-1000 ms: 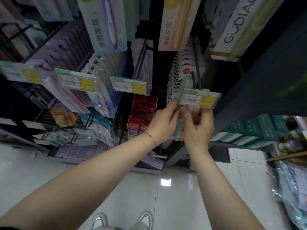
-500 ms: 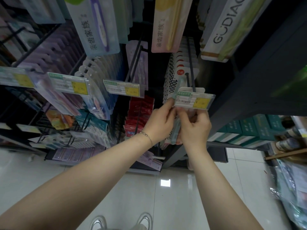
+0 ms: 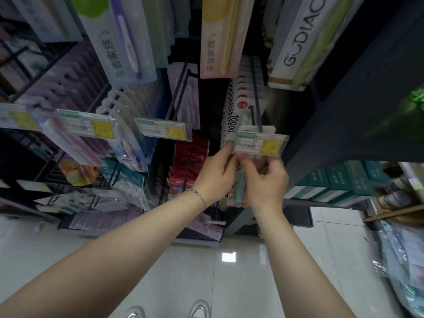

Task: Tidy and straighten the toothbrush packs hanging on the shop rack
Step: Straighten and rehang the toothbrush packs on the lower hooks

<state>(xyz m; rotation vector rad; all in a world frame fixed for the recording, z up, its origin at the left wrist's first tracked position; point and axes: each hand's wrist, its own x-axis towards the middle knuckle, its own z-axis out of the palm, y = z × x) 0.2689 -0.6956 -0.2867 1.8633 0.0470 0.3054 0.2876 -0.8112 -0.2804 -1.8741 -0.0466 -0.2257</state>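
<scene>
Together, left hand and right hand upraised on the toothbrush pack.

Toothbrush pack hangs on hook, just behind price tag; neighbouring packs left; boxes right.

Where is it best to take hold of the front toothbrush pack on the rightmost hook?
Hold the front pack by its long edges, just below the price label, coming from the front, as the left hand and right hand pinch it. It is flat and hangs from the hook, so a high grip should steer it.
</scene>
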